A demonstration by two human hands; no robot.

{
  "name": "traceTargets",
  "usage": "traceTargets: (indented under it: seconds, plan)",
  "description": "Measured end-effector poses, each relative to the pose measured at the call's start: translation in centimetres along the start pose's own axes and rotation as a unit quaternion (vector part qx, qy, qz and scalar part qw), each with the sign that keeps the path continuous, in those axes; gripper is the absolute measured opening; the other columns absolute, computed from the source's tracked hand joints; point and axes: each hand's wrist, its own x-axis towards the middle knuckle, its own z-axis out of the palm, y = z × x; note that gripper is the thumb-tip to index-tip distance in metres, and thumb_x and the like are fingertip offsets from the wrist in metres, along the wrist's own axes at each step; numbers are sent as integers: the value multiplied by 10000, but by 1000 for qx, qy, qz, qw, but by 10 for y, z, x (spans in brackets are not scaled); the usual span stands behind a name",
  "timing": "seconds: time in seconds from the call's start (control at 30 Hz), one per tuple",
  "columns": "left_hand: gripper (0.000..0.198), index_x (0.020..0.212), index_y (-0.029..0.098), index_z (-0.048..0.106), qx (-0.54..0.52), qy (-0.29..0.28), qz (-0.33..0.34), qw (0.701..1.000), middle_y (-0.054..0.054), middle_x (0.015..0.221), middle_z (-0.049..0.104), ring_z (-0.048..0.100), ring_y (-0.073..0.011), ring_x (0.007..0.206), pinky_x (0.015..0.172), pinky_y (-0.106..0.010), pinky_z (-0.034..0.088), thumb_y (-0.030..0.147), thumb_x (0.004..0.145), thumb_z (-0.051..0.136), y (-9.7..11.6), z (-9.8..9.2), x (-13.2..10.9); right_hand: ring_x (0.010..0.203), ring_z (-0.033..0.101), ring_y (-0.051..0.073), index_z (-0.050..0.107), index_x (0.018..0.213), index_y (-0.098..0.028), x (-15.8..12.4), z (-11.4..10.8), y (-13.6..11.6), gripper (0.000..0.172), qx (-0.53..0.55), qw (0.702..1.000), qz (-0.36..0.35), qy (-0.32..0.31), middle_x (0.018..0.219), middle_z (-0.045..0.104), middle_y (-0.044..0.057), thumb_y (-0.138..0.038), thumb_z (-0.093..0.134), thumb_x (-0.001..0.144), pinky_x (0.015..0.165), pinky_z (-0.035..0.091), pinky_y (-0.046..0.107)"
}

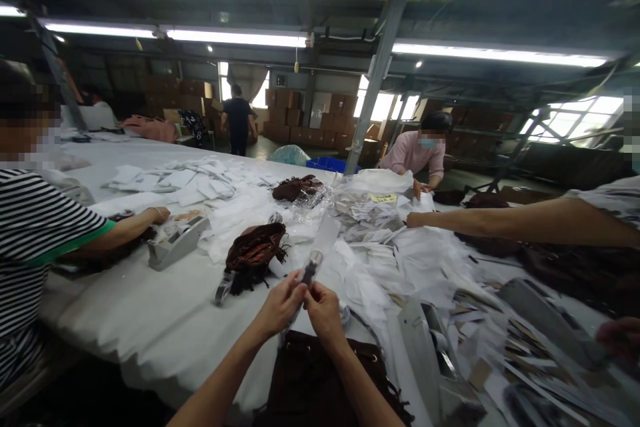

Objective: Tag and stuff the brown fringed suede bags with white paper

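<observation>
Under strip lights in a warehouse stacked with cartons, a long table draped in white cloth (150,327) is littered with more white paper slips than I can count. My left hand (279,307) and right hand (325,310) meet above it, fingertips of both pinched shut on one slim dark piece with a shiny tip (310,271), which stands up between them in what looks like a clear sleeve, too small to identify. I count three dark brown fringed bags: one (310,380) under my wrists and cut off by the frame, one (255,250) just beyond my hands, one (296,187) farther back, plus one grey tape dispenser (176,244) at a co-worker's hand (158,215).
</observation>
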Motion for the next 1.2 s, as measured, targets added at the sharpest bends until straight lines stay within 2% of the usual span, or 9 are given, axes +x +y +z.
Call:
traceTargets:
  seconds: [0.17, 0.27, 0.37, 0.53, 0.7, 0.83, 0.9, 1.0, 1.2]
  plan:
    - [407, 647, 173, 554, 2, -16, 18, 1000, 23, 568, 509, 479, -129, 558, 545, -236, 348, 476, 892, 436, 14, 15, 15, 554, 579, 149, 681, 713, -156, -13, -37, -14, 298, -178, 976, -88, -89, 600, 642, 24, -336, 503, 870, 542, 432, 230]
    - [431, 576, 171, 534, 4, -20, 21, 1000, 11, 554, 519, 468, -128, 574, 581, -243, 330, 448, 894, 451, 10, 15, 10, 716, 631, 190, 679, 1003, -166, -16, -72, -22, 239, -267, 945, -190, 0, 817, 685, 72, -267, 506, 872, 660, 496, 275]
    - [434, 570, 172, 525, -11, -51, 25, 998, 12, 535, 520, 453, -122, 555, 589, -246, 330, 442, 901, 446, 13, 16, 7, 1006, 595, 249, 547, 1268, -180, -11, -87, -26, 470, -335, 909, -248, 22, 1121, 628, 133, -132, 523, 801, 857, 498, 365]
    - [430, 613, 164, 536, -35, -85, 35, 995, 16, 574, 493, 438, -115, 572, 583, -245, 330, 486, 888, 466, 16, 26, 4, 876, 620, 211, 637, 1091, -165, 3, -69, -17, 452, -291, 946, -143, -16, 938, 678, 82, -26, 458, 699, 823, 493, 340]
    - [489, 1194, 149, 484, -96, -50, -4, 994, 79, 606, 363, 367, -106, 551, 535, -229, 294, 502, 857, 522, 8, 28, 1, 652, 575, 140, 629, 1023, -157, 6, -56, -9, 363, -70, 997, -23, -38, 757, 644, 2, -118, 517, 680, 612, 460, 247]
    - [622, 1308, 105, 421, -87, -74, -18, 993, 69, 633, 377, 355, -104, 570, 528, -232, 261, 521, 855, 517, 12, 24, 2, 664, 564, 127, 616, 1065, -152, 4, -57, -19, 417, 52, 998, 20, -39, 783, 640, -5, -171, 627, 648, 588, 433, 224]
    - [605, 1286, 109, 434, -100, -103, -17, 990, 73, 625, 370, 330, -97, 552, 508, -231, 232, 533, 860, 503, 16, 22, 3, 674, 573, 130, 621, 1040, -152, 2, -57, -25, 413, 104, 993, 42, -39, 778, 647, -2, -215, 688, 637, 600, 433, 227]
    - [444, 934, 124, 566, -108, -154, -3, 982, 68, 597, 360, 294, -85, 529, 488, -238, 203, 552, 874, 462, 20, 18, 5, 650, 572, 123, 606, 1056, -151, 0, -56, -29, 459, 180, 979, 77, -49, 750, 656, 1, -238, 728, 622, 587, 419, 217]
    - [438, 708, 165, 479, -156, -118, -34, 980, 80, 548, 334, 254, -73, 508, 472, -241, 171, 585, 825, 525, 14, 15, 7, 516, 521, 96, 536, 1148, -132, 1, -53, -22, 511, 171, 977, 108, -69, 638, 627, -16, -267, 679, 676, 496, 365, 191]
